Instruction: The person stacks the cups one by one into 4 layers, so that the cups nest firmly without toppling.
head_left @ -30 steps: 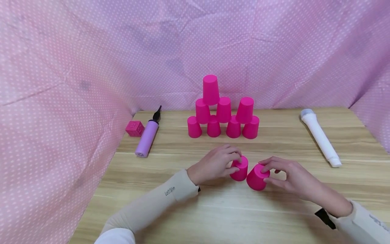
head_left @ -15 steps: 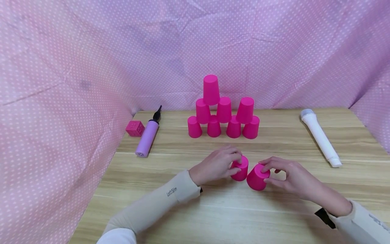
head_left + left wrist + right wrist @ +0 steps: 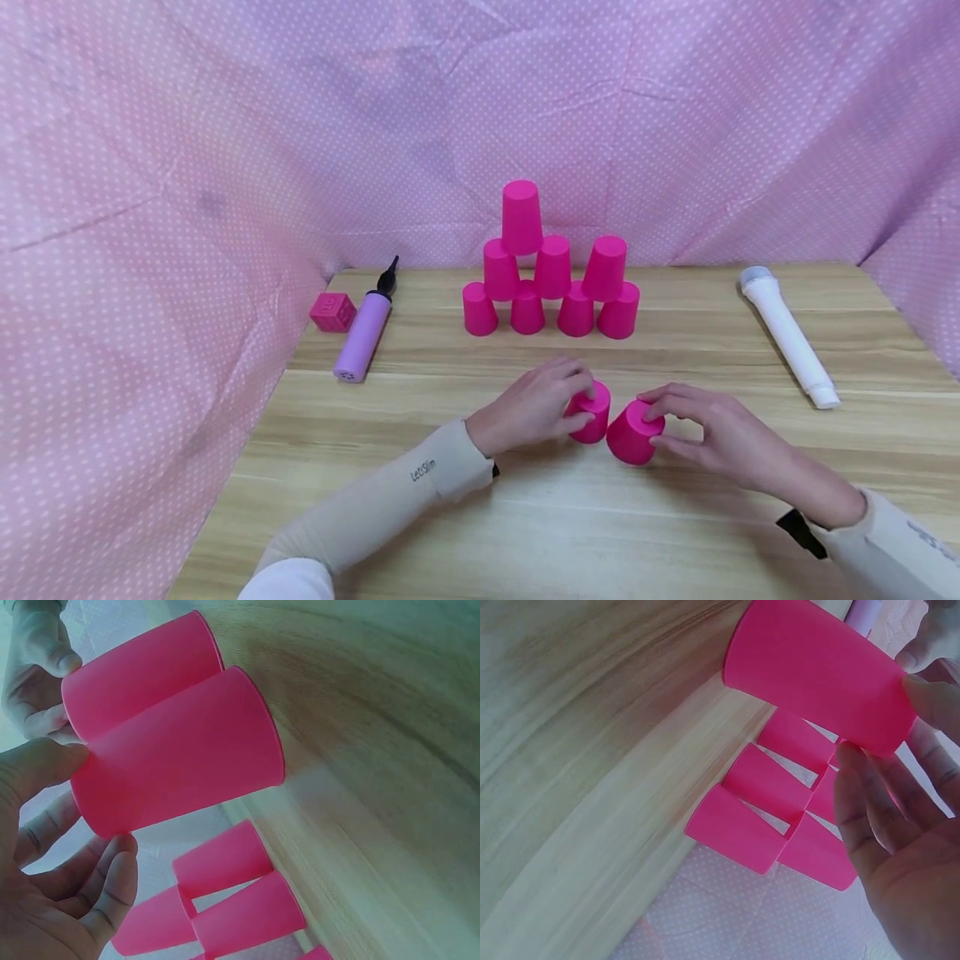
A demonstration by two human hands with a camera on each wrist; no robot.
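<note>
Two upside-down pink cups stand side by side in front of me. My left hand (image 3: 536, 406) pinches the left cup (image 3: 592, 423) between thumb and fingers near its base, which faces up. The right cup (image 3: 630, 440) is pinched the same way by my right hand (image 3: 712, 429) and leans a little, its base toward that hand. Their rims are close together; whether they touch the table is hard to tell. Behind them rises a stack of pink cups (image 3: 552, 268): several in the bottom row, three in the middle, one on top at the left.
A purple hand pump (image 3: 363, 337) with a black nozzle lies at the left beside a pink block (image 3: 332, 312). On the right is a white microphone (image 3: 791, 342). Pink dotted cloth (image 3: 420, 125) hangs behind the wooden table (image 3: 570, 533).
My left hand has shifted very slightly to the right on its cup. Otherwise both hands keep their hold, and the stack stands as before.
</note>
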